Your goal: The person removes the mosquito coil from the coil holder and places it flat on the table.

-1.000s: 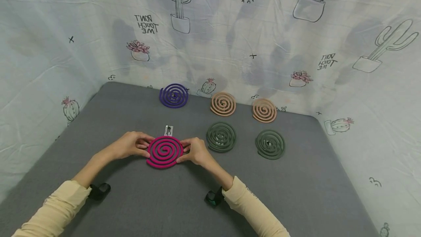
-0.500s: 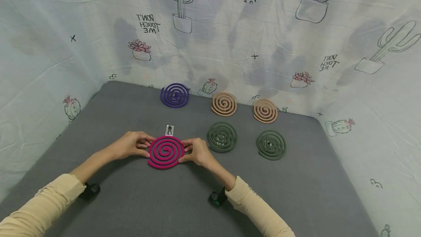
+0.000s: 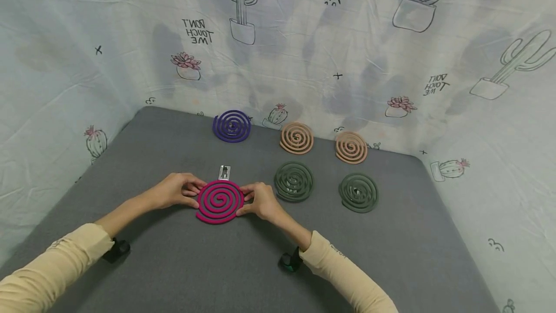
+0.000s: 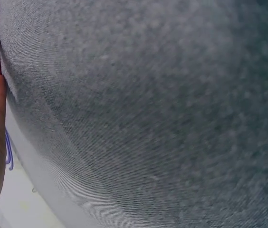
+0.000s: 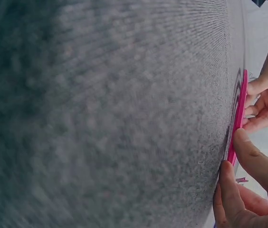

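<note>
Pink spiral lies btwn L hand & R hand, each pinching its own side, approx. equally near; no long axis, silver tab at far edge.

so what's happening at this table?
A person's left hand and right hand pinch a pink coil by opposite edges, holding it flat on or just above the grey table. A small metal stand shows at its far edge. Two green coils lie to the right; a purple coil and two tan coils sit along the far edge of the table.
</note>
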Demonstrator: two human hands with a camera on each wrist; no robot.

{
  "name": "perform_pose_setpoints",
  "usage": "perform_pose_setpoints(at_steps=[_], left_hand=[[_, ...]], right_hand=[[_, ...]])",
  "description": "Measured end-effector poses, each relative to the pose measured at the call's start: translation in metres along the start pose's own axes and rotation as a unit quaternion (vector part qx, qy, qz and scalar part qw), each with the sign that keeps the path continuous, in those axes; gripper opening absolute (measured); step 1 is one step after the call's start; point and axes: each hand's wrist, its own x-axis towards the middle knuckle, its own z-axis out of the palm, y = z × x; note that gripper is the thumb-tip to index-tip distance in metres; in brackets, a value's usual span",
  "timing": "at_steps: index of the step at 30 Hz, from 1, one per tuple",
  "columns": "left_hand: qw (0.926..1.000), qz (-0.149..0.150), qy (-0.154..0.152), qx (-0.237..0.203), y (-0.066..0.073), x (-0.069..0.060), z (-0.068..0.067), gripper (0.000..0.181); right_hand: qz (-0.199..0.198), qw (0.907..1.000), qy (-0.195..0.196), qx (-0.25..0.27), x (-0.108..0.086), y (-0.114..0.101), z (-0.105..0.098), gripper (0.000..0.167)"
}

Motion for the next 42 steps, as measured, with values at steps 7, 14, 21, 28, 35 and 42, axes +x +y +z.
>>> perform_pose_setpoints(at_steps=[7,14,21,28,35,42], left_hand=[[0.9997,-0.001,-0.01,0.021,0.0,0.003,-0.002,0.052],[0.9994,-0.01,-0.019,0.028,0.0,0.005,-0.003,0.053],[0.9987,-0.004,-0.019,0.047,0.002,0.006,-0.003,0.052],[0.9984,-0.014,-0.016,0.051,0.005,0.004,-0.003,0.053],[0.9986,-0.018,-0.023,0.045,0.008,0.005,-0.003,0.055],[0.9987,-0.006,-0.026,0.044,0.01,0.005,-0.004,0.053]], right_hand=[[-0.001,1.0,-0.006,0.0,0.0,-0.002,0.001,0.058],[-0.001,0.9999,-0.013,-0.009,0.001,-0.001,0.0,0.058],[0.019,0.9995,-0.023,-0.015,0.002,-0.001,-0.001,0.055],[0.026,0.9993,-0.025,-0.01,0.002,-0.001,0.0,0.055],[0.03,0.9993,-0.02,0.004,-0.001,-0.001,-0.001,0.054],[0.014,0.9998,-0.016,0.003,-0.003,-0.001,0.0,0.053]])
